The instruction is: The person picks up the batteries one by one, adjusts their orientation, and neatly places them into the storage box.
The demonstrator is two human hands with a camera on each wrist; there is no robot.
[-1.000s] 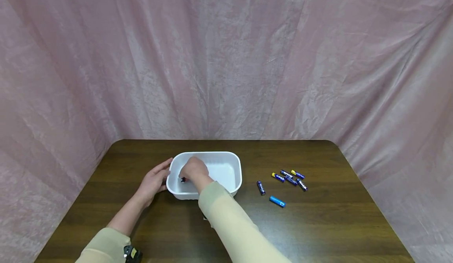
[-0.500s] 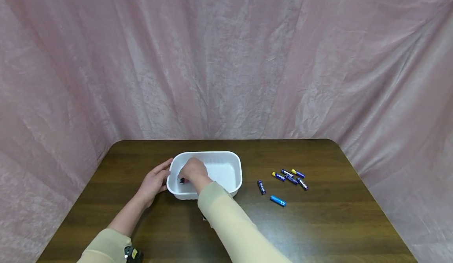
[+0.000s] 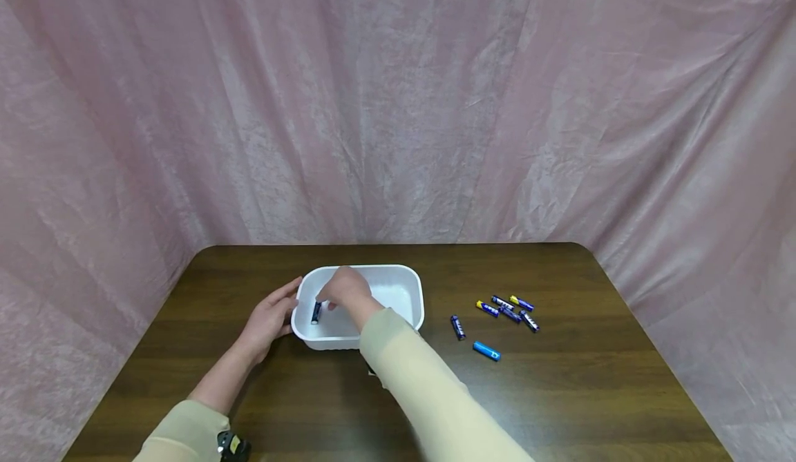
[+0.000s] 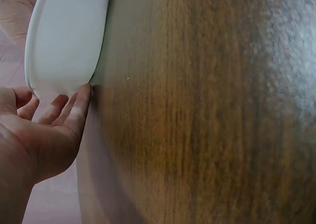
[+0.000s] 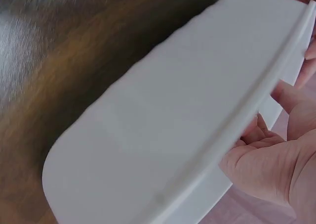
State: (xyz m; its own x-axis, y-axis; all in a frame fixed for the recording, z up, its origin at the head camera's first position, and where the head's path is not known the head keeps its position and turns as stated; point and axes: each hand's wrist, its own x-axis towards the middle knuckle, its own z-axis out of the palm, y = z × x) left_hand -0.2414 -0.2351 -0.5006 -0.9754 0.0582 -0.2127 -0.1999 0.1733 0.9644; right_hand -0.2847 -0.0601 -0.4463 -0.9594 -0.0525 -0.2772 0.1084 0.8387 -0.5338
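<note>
My left hand (image 3: 266, 324) rests against the left end of the white plastic tub (image 3: 407, 331). In the left wrist view its spread fingers (image 4: 78, 110) touch the tub's outer wall near the table. Inside the tub my right hand (image 3: 348, 288) reaches down at the left half, partly bent fingers pointing at the floor. A dark battery (image 3: 316, 313) lies lengthwise there, its far end right at the right fingertips; I cannot tell whether they pinch it. From the right wrist, the tub's wall (image 5: 148, 95) hides the battery and part of the fingers (image 5: 254, 135).
To the right on the wooden table (image 3: 560, 393) lie a light blue battery (image 3: 486, 351), a single dark blue battery (image 3: 457, 327) and a loose cluster of several blue batteries (image 3: 510, 313), two with yellow ends. A pink curtain (image 3: 398, 103) hangs behind the table.
My right hand has shifted slightly away from me and to the right inside the tub, leaving more of the dark battery exposed. The left hand stays at the tub's end.
</note>
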